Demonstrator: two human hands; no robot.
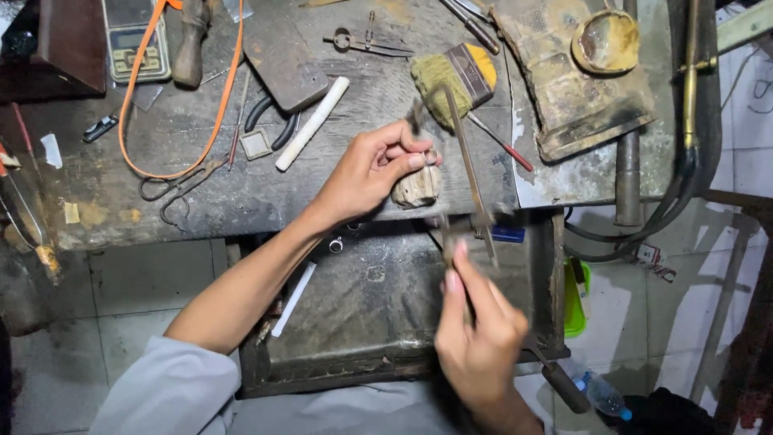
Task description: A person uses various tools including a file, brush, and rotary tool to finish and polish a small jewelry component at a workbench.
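While a small grey digital scale (137, 36) with a pale screen sits at the bench's (201, 201) far left corner and a green plastic packet (575, 296) hangs beside the drawer, the left hand (370, 171) pinches a small metal ring (431, 156) between thumb and fingertips. That ring looks thin, round and dull silver, held just above a worn wooden peg (416, 187) at the bench edge. Closed around its handle, the right hand (477, 338) holds a slim saw frame (467, 173), its long blade reaching up beside the ring.
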